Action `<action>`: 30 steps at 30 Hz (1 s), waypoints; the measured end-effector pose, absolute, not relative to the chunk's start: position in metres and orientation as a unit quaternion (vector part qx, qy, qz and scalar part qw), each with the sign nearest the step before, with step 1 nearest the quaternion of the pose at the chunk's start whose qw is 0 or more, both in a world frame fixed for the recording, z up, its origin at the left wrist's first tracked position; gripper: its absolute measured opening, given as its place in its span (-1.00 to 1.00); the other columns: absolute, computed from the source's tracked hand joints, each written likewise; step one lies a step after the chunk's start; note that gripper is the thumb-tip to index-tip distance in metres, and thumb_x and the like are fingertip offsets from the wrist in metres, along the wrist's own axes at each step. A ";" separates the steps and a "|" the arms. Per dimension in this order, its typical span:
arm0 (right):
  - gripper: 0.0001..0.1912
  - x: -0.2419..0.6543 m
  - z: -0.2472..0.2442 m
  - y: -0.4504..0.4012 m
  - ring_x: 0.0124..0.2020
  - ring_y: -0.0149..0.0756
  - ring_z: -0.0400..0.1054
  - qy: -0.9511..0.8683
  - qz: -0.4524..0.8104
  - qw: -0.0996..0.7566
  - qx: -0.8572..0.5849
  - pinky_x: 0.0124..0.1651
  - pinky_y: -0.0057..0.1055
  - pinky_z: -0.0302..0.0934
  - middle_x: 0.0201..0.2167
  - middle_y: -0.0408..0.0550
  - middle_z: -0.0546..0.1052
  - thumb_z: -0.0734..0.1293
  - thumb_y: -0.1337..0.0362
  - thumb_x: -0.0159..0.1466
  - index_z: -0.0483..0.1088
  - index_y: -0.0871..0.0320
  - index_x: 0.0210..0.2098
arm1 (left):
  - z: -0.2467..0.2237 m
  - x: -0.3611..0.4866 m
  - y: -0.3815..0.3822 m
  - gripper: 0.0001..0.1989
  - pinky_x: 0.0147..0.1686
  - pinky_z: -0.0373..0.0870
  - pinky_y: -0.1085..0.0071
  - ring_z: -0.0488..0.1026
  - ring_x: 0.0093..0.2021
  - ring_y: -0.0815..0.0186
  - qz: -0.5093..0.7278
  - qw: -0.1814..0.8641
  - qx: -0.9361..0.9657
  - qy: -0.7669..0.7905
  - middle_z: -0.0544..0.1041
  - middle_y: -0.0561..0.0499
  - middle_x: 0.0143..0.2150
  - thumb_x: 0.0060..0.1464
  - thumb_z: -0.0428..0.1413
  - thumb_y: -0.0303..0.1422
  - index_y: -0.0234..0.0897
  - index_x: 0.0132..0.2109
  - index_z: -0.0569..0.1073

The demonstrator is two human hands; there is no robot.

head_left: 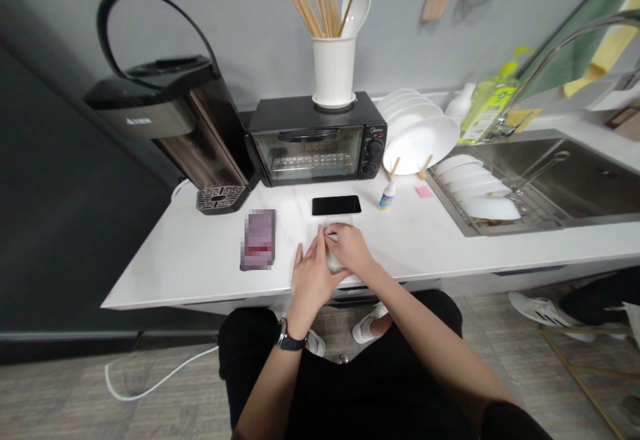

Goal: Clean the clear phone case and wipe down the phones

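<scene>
- Our left hand (312, 281) sits at the front edge of the counter, fingers spread and pointing up, with its fingertips against the small white object (334, 259). We cannot tell if it grips or only steadies.
- Our right hand (351, 248) is curled over the top of the small white object, its fingers closed in a pinch on it.
- The small white object is held between both hands just above the white stone countertop (425, 253), close to the front edge. The hands hide most of it, so we cannot tell exactly what it is.
- A wristwatch (291, 337) is on our left wrist.
- A black smartphone (336, 205) lies flat just behind our hands, and a pixelated purple package (259, 240) lies to their left.
- A small bottle with a blue cap (387, 195) stands upright beyond our right hand, beside a pink sticky note (424, 191).
- Along the wall stand a black toaster oven (315, 140) with a white utensil holder (333, 70) on top, a black water dispenser (167, 120) and white plates in a wooden stand (420, 141).
- To the right, more white dishes fill a wire rack (475, 193) in a steel sink (565, 173).
</scene>
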State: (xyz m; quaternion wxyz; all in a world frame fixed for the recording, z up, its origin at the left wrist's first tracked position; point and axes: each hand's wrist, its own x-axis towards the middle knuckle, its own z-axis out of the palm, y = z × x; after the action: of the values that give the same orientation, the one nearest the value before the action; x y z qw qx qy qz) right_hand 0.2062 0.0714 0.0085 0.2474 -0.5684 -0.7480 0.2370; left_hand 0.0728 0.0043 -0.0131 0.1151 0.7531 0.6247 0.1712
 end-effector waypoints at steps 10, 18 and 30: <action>-0.91 0.275 0.003 0.051 0.05 0.01 0.65 -0.753 0.182 0.220 -0.592 0.16 -0.18 0.47 -0.09 0.05 0.78 0.48 0.36 0.47 0.68 0.09 -0.13 | -0.013 0.072 0.005 0.32 0.70 0.15 -0.17 0.41 0.60 -0.09 0.170 0.106 0.763 0.615 0.33 -0.20 0.67 0.34 0.36 0.06 -0.21 0.78 -0.37; -0.82 0.228 0.016 0.112 0.11 -0.07 0.66 -0.725 0.151 0.205 -0.640 0.14 -0.29 0.40 0.07 0.14 0.78 0.38 0.30 0.59 0.66 0.16 0.03 | -0.011 0.073 0.005 0.32 0.70 0.15 -0.14 0.46 0.56 -0.11 0.168 0.108 0.757 0.622 0.35 -0.22 0.65 0.33 0.38 0.07 -0.20 0.78 -0.35; -0.92 0.258 0.003 0.031 -0.02 -0.10 0.67 -0.787 0.220 0.190 -0.544 0.09 -0.27 0.45 -0.15 -0.08 0.77 0.52 0.32 0.49 0.67 0.04 -0.17 | -0.016 0.072 0.005 0.23 0.71 0.11 -0.13 0.40 0.61 -0.02 0.177 0.115 0.760 0.615 0.30 -0.20 0.68 0.38 0.34 -0.05 -0.23 0.78 -0.32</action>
State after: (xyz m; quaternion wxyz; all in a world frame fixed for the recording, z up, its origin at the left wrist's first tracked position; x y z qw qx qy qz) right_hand 0.2584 0.0311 0.0027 0.1900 -0.5441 -0.7871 0.2198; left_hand 0.0716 0.0053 -0.0155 0.1145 0.7597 0.6151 0.1770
